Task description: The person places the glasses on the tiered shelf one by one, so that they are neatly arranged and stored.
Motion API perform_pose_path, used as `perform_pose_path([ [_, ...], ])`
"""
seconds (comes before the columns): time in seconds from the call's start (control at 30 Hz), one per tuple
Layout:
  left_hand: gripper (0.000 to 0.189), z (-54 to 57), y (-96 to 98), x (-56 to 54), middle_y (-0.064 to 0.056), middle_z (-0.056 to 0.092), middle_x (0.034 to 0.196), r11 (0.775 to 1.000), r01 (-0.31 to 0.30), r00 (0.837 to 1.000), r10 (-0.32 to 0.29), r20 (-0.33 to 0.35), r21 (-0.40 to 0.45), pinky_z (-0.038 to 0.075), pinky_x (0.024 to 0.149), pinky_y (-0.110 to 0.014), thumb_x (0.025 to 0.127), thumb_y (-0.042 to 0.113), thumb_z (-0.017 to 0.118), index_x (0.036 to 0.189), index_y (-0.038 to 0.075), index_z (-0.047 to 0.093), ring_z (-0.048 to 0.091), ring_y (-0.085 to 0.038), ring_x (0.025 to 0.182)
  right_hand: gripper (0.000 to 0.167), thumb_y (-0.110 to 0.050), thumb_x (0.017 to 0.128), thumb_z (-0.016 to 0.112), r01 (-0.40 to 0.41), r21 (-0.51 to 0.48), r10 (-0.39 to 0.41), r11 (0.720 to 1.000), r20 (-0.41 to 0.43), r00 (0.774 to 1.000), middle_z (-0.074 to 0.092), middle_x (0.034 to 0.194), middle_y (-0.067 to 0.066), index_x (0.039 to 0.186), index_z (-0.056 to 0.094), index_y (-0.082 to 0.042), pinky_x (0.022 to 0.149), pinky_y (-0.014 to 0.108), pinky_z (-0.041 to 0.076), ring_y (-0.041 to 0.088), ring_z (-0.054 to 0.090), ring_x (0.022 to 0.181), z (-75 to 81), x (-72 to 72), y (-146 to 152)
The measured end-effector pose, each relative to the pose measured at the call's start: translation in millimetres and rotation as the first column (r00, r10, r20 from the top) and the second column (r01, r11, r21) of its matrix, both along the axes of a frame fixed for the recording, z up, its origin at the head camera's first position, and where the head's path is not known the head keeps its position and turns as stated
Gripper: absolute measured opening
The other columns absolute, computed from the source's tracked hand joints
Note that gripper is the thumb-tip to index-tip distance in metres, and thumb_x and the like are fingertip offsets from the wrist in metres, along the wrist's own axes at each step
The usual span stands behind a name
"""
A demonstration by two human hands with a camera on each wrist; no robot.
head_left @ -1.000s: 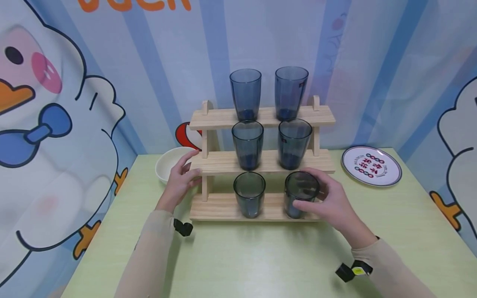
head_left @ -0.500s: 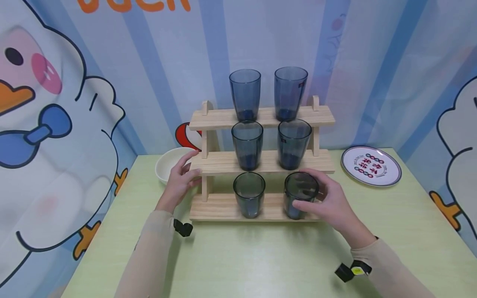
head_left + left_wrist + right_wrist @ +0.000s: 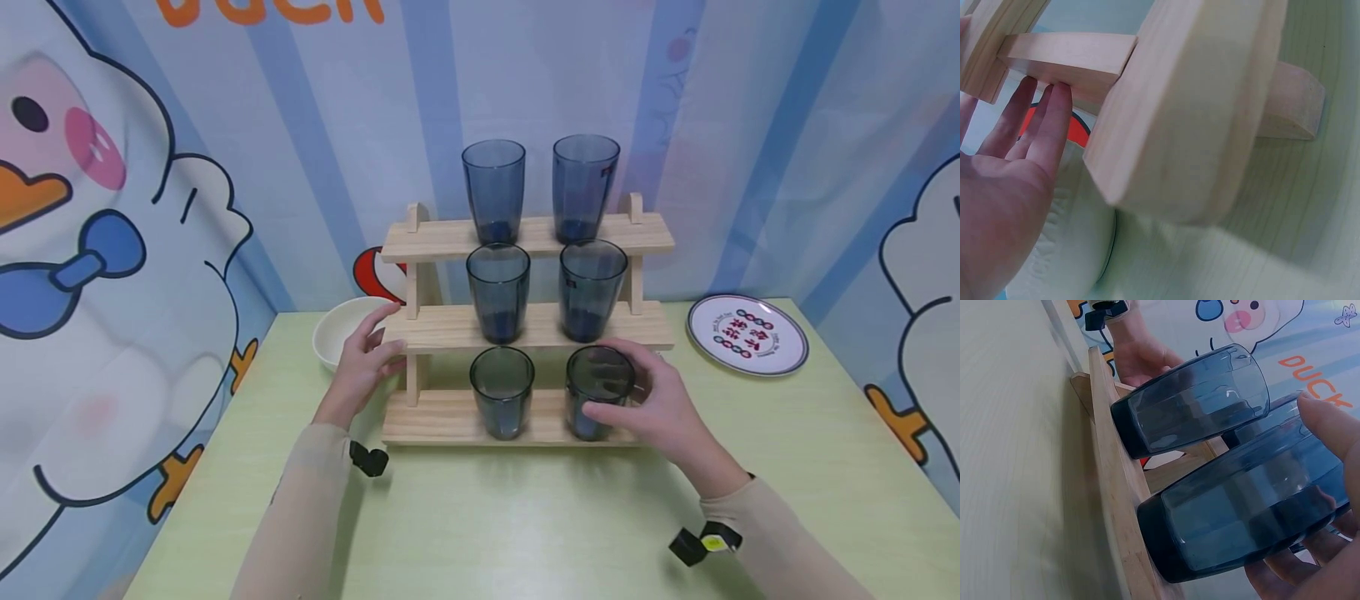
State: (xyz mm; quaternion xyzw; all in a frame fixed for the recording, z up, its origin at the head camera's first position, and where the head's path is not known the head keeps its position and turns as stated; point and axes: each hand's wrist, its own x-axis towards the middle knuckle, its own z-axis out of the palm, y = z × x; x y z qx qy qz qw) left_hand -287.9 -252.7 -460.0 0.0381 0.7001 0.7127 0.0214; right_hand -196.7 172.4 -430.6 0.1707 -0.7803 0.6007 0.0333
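A three-tier wooden display shelf (image 3: 450, 417) holds smoky blue drinking glasses, two on each tier. My right hand (image 3: 660, 408) grips the right-hand glass (image 3: 587, 423) on the bottom tier, thumb on its near side and fingers round the far side. In the right wrist view that glass (image 3: 1229, 519) stands with its base on the board. Beside it is the left bottom glass (image 3: 504, 408), untouched. My left hand (image 3: 360, 367) holds the left end of the middle tier, thumb at the front corner. In the left wrist view, its fingertips (image 3: 1060, 94) touch the upright post (image 3: 1072, 53).
Two glasses (image 3: 498, 296) stand on the middle tier and two more (image 3: 495, 187) on top. A white bowl (image 3: 330, 337) sits behind my left hand. To the right of the shelf lies a white plate (image 3: 708, 333) with red print. A cartoon duck backdrop (image 3: 330, 125) hangs behind.
My right hand has moved slightly left, and the glass in it has shifted left along the bottom tier with it. My left hand and the other glasses stay in place.
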Motion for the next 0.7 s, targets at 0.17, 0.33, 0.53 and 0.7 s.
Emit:
perform_pose_path([
  [0.17,0.067,-0.5,0.2,-0.3,-0.019,0.046,0.157,1.000,-0.006,1.000,0.006,0.005,-0.006,0.050,0.108,-0.058,0.101,0.007,0.063,0.162,0.019,0.041,0.053,-0.036,0.133,0.074,-0.005,0.082,0.089,-0.009,-0.005,0.009,1.000,-0.004,1.000,0.060,0.139,0.006,0.148,0.057,-0.014,0.092,0.023,0.055,0.016,0.065,0.115,-0.3,0.3,-0.6],
  [0.33,0.068,0.0,0.7,-0.2,-0.019,0.046,0.157,1.000,-0.006,1.000,0.006,0.004,-0.007,0.050,0.108,-0.058,0.101,0.006,0.063,0.163,0.017,0.039,0.054,-0.036,0.132,0.074,-0.001,0.083,0.086,-0.049,-0.032,0.049,0.998,-0.006,0.999,0.058,0.140,0.007,0.149,0.055,-0.012,0.094,0.023,0.055,0.016,0.065,0.116,0.6,0.5,0.1],
  [0.53,0.067,-0.5,0.5,-0.7,-0.018,0.046,0.157,1.000,-0.007,1.000,0.007,0.001,-0.013,0.050,0.108,-0.057,0.101,0.006,0.062,0.163,0.017,0.039,0.053,-0.036,0.133,0.074,0.001,0.085,0.084,-0.097,-0.051,0.097,0.994,0.000,0.995,0.057,0.140,0.009,0.151,0.052,-0.009,0.095,0.023,0.055,0.017,0.066,0.114,1.6,-0.3,1.7],
  [0.7,0.066,-0.6,0.5,0.0,-0.018,0.046,0.158,1.000,-0.009,1.000,0.009,-0.005,-0.025,0.051,0.107,-0.056,0.101,0.007,0.063,0.162,0.018,0.040,0.053,-0.037,0.133,0.075,0.001,0.086,0.083,-0.108,-0.051,0.108,0.993,0.004,0.994,0.057,0.141,0.010,0.152,0.051,-0.010,0.095,0.023,0.055,0.017,0.066,0.114,1.2,-0.5,1.6],
])
